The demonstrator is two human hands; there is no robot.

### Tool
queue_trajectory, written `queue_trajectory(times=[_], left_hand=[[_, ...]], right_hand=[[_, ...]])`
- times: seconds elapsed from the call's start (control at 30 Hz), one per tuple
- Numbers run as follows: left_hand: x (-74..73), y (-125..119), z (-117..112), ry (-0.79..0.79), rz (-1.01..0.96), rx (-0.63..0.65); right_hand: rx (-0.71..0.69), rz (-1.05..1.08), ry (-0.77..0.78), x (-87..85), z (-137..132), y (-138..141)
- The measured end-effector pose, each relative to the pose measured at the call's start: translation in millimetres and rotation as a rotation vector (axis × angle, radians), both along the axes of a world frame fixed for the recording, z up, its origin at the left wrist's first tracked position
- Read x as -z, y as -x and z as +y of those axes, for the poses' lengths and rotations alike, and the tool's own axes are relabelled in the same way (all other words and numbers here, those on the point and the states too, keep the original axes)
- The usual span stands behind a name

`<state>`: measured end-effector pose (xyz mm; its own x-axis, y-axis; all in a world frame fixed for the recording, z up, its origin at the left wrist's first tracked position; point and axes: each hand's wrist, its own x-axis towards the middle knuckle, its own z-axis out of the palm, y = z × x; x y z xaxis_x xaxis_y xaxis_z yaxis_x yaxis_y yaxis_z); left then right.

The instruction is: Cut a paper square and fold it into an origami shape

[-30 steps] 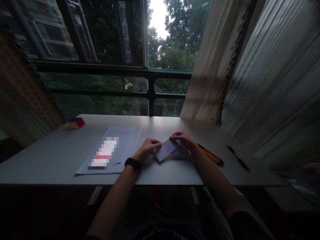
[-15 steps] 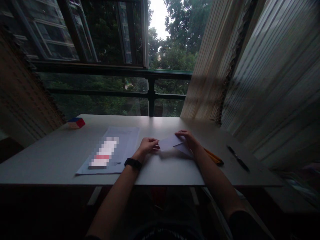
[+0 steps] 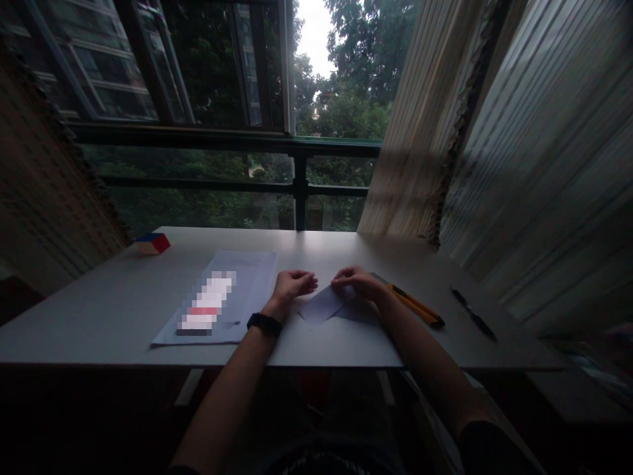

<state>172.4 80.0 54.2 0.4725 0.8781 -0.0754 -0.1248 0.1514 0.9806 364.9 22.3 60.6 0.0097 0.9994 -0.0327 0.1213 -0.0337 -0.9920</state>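
Observation:
A folded piece of white paper point(image 3: 322, 305) lies low over the table, its pointed end toward the left. My right hand point(image 3: 360, 282) pinches its upper edge between thumb and fingers and covers part of it. Beside the paper's left end is my left hand point(image 3: 293, 287), wearing a black wristband; its fingers are curled together, with nothing seen in them. A yellow utility knife point(image 3: 415, 307) rests just right of my right hand, partly behind the forearm.
White printed sheets point(image 3: 257, 277), partly pixelated, lie left on the white table point(image 3: 113, 310). A colored cube point(image 3: 154, 244) sits at the far left corner. On the right is a black pen point(image 3: 473, 313). Curtains point(image 3: 405, 132) and a window railing point(image 3: 299, 178) stand behind the table.
My left hand has let go of the folded paper. My right hand has moved left along its edge, and the paper has turned and shifted left and toward me.

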Motion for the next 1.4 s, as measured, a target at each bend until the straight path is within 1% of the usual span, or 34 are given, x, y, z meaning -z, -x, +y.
queue_trajectory(times=[0.07,0.17,0.23,0.27,0.43,0.57,0.7,0.9,0.97,1.03,1.07,1.13,1.2,1.23,1.3,1.33,1.4], left_hand=[[0.1,0,-1,-0.029,0.054,0.024],[1.3,-1,0,-0.209,0.224,0.085],[3.2,-1,2,-0.315,0.281,0.148],[4.2,0,2,-0.343,0.291,0.177],[7.2,0,2,-0.393,0.328,0.243],[6.2,1,1,-0.444,0.356,0.268],[4.9,1,0,-0.486,0.366,0.308],[5.9,2,-2,-0.484,0.364,0.308],[6.3,2,-1,-0.483,0.362,0.294],[7.6,2,2,-0.481,0.371,0.257],[8.7,2,4,-0.479,0.375,0.228],[11.8,1,9,-0.465,0.370,0.157],[15.3,0,13,-0.427,0.344,0.075],[16.7,-1,15,-0.400,0.318,0.038],[18.2,-3,15,-0.334,0.243,-0.006],[18.1,-3,15,-0.296,0.198,-0.018],[16.7,-4,13,-0.211,0.115,-0.026]], right_hand=[[-0.006,-0.021,-0.013,0.2,0,1],[0.061,0.032,-0.045,1.5,1,2],[0.082,0.039,-0.049,1.6,1,1],[0.075,0.027,-0.049,1.2,1,1],[-0.071,-0.122,-0.007,-2.9,-2,-2],[-0.139,-0.181,0.029,-4.4,-3,-4],[-0.189,-0.220,0.081,-8.0,-5,-12],[-0.238,-0.211,0.200,-19.6,-17,-35],[-0.238,-0.226,0.199,-23.7,-23,-42],[-0.185,-0.229,0.147,-28.1,-29,-49],[-0.130,-0.226,0.110,-30.4,-32,-53],[0.002,-0.234,0.050,-34.3,-39,-62],[0.146,-0.290,0.001,-36.2,-46,-73],[0.222,-0.349,-0.014,-35.8,-50,-79],[0.366,-0.531,-0.015,-32.1,-59,-92],[0.414,-0.663,-0.024,-28.8,-65,-98],[0.441,-0.914,-0.013,-20.2,-77,-106]])
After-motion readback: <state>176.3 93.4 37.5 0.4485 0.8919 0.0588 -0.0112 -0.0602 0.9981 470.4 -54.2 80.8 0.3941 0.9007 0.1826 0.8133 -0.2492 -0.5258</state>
